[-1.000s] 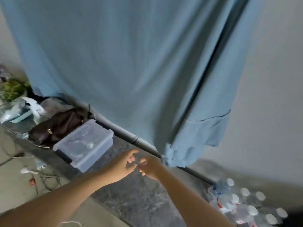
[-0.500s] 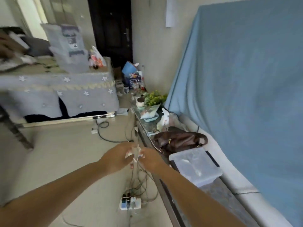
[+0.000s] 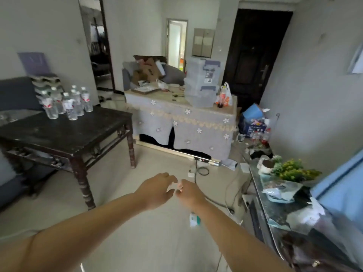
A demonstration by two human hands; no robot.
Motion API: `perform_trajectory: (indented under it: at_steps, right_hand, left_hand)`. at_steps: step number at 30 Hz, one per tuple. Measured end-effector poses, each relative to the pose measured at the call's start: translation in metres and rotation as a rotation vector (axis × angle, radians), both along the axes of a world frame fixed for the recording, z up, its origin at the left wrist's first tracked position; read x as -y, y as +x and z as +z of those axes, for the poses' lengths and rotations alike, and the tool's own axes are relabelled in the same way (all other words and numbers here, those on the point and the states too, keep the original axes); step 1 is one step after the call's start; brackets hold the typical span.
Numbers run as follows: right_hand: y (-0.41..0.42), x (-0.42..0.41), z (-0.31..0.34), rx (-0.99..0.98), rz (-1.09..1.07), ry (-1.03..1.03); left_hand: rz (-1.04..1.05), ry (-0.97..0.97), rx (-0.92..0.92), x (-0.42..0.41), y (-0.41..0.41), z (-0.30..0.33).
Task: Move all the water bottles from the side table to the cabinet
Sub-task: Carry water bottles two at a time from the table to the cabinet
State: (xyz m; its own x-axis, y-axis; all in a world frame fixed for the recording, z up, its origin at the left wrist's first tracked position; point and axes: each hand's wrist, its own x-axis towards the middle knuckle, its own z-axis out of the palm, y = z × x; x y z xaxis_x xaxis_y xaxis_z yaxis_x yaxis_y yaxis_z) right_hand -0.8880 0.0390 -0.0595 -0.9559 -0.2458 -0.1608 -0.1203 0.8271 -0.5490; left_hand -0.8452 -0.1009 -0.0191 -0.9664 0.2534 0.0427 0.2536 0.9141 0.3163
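Several clear water bottles (image 3: 66, 102) with white caps and red labels stand upright in a cluster at the far left corner of a dark wooden side table (image 3: 64, 132). My left hand (image 3: 157, 190) and my right hand (image 3: 189, 193) are held out side by side over the floor in the middle of the view, fingertips nearly touching, fingers loosely curled, nothing in either. Both hands are well to the right of and nearer than the table. A low cabinet (image 3: 275, 211) with a dark glossy top runs along the right edge.
A cloth-covered table (image 3: 182, 122) with plastic bins and boxes stands at the back. Cables, a power strip and a small box (image 3: 194, 219) lie on the floor. A plant (image 3: 292, 169), bags and papers crowd the cabinet top. A grey sofa (image 3: 15, 95) sits behind the side table.
My view has swung left, from the blue cloth and cabinet to the room and the side table with bottles. My hands stay together in front of me.
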Motion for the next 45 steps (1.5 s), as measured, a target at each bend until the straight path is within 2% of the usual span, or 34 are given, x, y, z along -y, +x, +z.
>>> perform_trajectory:
  at_steps: [4, 10, 14, 22, 29, 38, 45]
  right_hand:
    - [-0.065, 0.066, 0.013, -0.072, 0.067, 0.069]
    - [-0.113, 0.155, 0.018, -0.26, 0.2, 0.194]
    - [-0.137, 0.218, 0.015, -0.288, 0.279, 0.209]
    - [-0.189, 0.373, -0.002, -0.251, 0.299, 0.19]
    - [-0.236, 0.489, -0.015, -0.193, 0.31, 0.192]
    - [-0.334, 0.583, -0.019, -0.153, 0.317, 0.183]
    - [-0.453, 0.67, -0.005, -0.171, 0.375, 0.204]
  left_hand:
    - [0.171, -0.091, 0.015, 0.073, -0.038, 0.003]
    - [0.398, -0.147, 0.041, 0.173, -0.071, 0.005]
    - [0.48, -0.161, 0.054, 0.238, -0.09, 0.002]
    - [0.529, -0.136, 0.038, 0.368, -0.135, -0.007]
    - [0.457, -0.145, 0.074, 0.474, -0.176, -0.019]
    - [0.436, -0.138, 0.008, 0.574, -0.282, -0.022]
    - [0.558, -0.049, 0.014, 0.668, -0.404, -0.022]
